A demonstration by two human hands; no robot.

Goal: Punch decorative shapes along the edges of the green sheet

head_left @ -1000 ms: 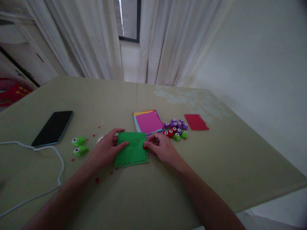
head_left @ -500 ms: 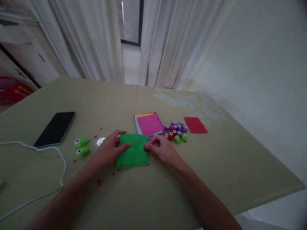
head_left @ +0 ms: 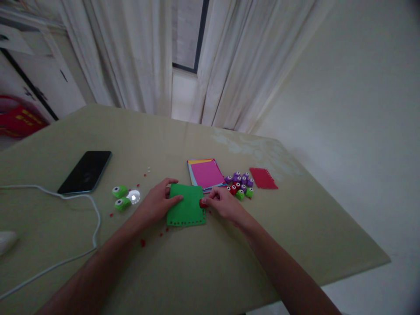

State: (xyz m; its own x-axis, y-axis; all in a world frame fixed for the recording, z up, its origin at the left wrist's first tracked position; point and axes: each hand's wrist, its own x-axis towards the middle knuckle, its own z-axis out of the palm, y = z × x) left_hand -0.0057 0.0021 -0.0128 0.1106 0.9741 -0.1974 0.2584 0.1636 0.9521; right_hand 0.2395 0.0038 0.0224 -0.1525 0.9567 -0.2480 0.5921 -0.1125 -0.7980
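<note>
A green square sheet [head_left: 187,205], with a row of small dark dots like holes along its bottom and lower right edges, lies in front of me. My left hand [head_left: 160,199] grips its left side, thumb on top; some of its fingers are hidden. At the right edge, my right hand [head_left: 221,202] pinches a small red object [head_left: 202,203] that touches the sheet; its exact kind is mostly covered by the fingers. Just behind sits a stack of coloured sheets [head_left: 206,175], pink on top. Small purple, red and green eyeball-like pieces [head_left: 241,181] cluster beside the stack.
A red sheet [head_left: 263,178] lies to the right. On the left are two green eyed pieces [head_left: 122,203], a shiny round disc [head_left: 134,197], a black-screened tablet [head_left: 87,172] and a white cable [head_left: 95,218]. Red bits [head_left: 142,243] are scattered on the table [head_left: 197,271].
The view has shifted slightly, so things on the table appear moved. Both hands keep their hold on the green sheet and the red object, which sits at nearly the same edge spot.
</note>
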